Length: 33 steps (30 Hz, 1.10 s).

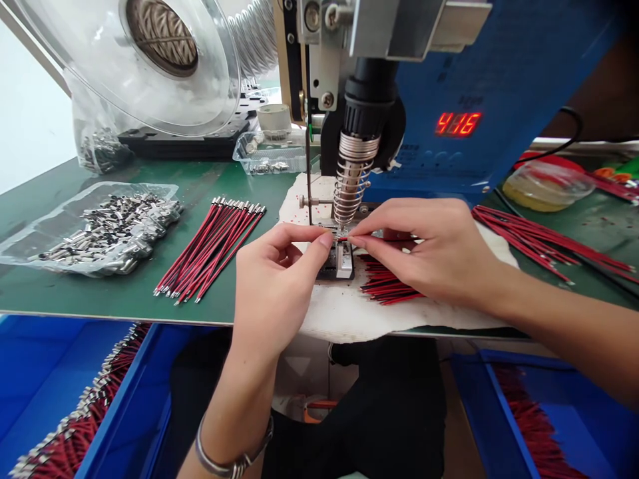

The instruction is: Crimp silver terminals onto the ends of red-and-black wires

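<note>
My right hand [434, 246] pinches a red and black wire [360, 238] between thumb and forefinger, its end at the small metal fixture [344, 261] under the soldering machine's tip. Across from it, my left hand [279, 279] is closed in a pinch at the fixture's left side. Whatever those left fingertips hold is hidden. Right above the fingers stands the spring-wrapped soldering head [352, 173]. A bundle of red and black wires [387, 283] lies on the white cloth [339, 322], partly beneath my right hand.
Left on the green table [210, 176] are a plastic tray [107, 259] of metal connectors and wires with connectors attached [212, 246]. More wires [549, 243] lie right, near a clear tub [546, 186]. Blue bins [124, 399] flank my lap. A blue controller [449, 86] stands behind.
</note>
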Tool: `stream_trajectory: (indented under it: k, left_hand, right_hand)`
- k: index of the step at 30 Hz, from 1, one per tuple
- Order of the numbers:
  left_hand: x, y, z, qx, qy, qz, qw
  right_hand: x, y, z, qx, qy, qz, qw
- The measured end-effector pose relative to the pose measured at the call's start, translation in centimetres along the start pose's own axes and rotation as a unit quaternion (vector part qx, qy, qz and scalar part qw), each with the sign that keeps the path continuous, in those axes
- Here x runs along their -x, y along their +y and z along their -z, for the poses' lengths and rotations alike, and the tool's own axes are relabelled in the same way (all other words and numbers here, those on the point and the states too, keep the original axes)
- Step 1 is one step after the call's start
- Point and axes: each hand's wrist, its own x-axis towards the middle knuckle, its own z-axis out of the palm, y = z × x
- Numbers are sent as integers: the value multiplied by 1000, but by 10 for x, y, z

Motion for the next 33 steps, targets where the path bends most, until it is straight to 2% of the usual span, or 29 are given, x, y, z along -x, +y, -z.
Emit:
stream_trajectory:
  k: [33]
  left_hand:
    - [1, 0, 1, -29, 2, 1, 1000]
  right_hand:
    - [1, -3, -1, -22, 2, -27, 999]
